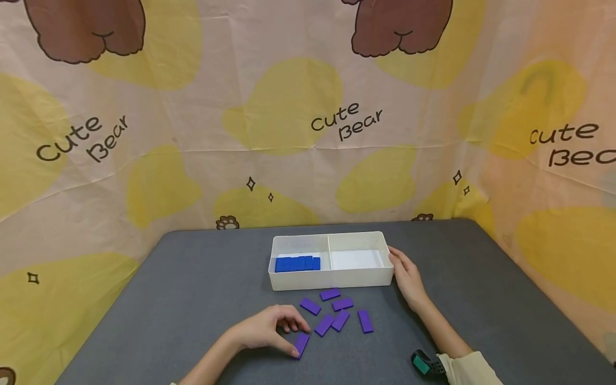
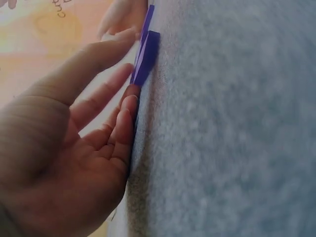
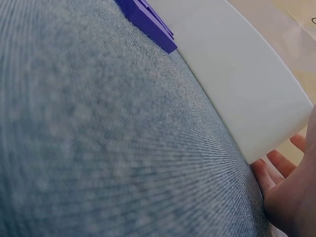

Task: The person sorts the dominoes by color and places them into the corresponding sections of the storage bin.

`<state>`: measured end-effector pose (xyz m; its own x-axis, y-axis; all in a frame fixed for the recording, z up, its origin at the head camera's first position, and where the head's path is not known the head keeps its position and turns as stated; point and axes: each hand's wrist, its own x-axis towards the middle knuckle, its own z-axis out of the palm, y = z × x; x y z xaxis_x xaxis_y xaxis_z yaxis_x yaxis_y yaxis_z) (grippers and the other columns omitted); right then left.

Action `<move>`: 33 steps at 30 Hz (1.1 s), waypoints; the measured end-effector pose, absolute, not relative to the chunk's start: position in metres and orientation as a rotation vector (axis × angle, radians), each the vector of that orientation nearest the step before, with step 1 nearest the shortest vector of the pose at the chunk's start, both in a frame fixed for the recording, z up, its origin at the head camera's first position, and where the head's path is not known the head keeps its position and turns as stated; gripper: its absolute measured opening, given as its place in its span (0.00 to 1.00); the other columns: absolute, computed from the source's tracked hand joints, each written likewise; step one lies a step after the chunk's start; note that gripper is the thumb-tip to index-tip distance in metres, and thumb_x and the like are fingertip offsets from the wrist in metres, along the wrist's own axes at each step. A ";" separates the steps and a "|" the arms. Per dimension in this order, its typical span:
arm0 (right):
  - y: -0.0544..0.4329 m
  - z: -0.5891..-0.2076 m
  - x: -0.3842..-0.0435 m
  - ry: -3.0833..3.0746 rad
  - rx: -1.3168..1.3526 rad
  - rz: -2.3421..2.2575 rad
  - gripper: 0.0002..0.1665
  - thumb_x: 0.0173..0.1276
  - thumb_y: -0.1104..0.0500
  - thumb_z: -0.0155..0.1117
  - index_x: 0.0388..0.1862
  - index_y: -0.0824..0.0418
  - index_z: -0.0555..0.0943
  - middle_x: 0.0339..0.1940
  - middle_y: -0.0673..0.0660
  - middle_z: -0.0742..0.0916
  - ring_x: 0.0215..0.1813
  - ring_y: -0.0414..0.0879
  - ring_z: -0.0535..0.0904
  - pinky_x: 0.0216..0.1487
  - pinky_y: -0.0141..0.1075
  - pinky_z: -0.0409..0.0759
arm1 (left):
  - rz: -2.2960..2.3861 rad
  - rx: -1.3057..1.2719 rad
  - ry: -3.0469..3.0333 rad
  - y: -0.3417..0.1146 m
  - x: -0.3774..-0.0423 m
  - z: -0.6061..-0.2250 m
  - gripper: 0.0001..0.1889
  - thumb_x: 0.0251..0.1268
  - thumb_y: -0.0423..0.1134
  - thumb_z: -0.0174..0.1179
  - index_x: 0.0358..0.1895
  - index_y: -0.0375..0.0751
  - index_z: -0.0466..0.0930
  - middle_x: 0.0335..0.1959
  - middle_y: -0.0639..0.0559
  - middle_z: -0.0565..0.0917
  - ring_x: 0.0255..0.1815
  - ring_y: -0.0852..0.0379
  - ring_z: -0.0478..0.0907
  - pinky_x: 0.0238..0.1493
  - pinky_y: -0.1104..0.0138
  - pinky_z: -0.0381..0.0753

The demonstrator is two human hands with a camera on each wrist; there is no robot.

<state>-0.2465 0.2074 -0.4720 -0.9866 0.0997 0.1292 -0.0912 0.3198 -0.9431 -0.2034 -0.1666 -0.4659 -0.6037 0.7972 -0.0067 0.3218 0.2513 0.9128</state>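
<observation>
My left hand rests low over the table and pinches a purple tile by its ends, between thumb and forefinger. In the left wrist view the same hand lies close along the cloth. Several other purple tiles are scattered flat between it and the white two-compartment box. Blue tiles lie in a row in the box's left compartment. My right hand touches the box's right end with its fingers extended along the wall; part of those fingers is hidden behind the box corner.
A grey cloth-covered table lies under everything. Behind it hangs a patterned fabric backdrop. A black band with a green face is on the right wrist, next to a pale sleeve.
</observation>
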 end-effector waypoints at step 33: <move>0.204 -0.470 -0.244 -2.402 -0.010 1.721 0.30 0.89 0.53 0.39 0.81 0.66 0.66 0.79 0.69 0.72 0.76 0.59 0.69 0.69 0.44 0.70 | 1.406 0.908 2.184 -0.159 -0.196 -0.460 0.23 0.56 0.33 0.78 0.55 0.31 0.84 0.41 0.52 0.83 0.40 0.64 0.79 0.40 0.74 0.80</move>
<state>-0.2445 0.2036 -0.4701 -0.9826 0.1136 0.1470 -0.1027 0.3277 -0.9392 -0.1965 -0.1592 -0.4599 -0.7153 0.6984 0.0226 0.3099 0.2880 0.9061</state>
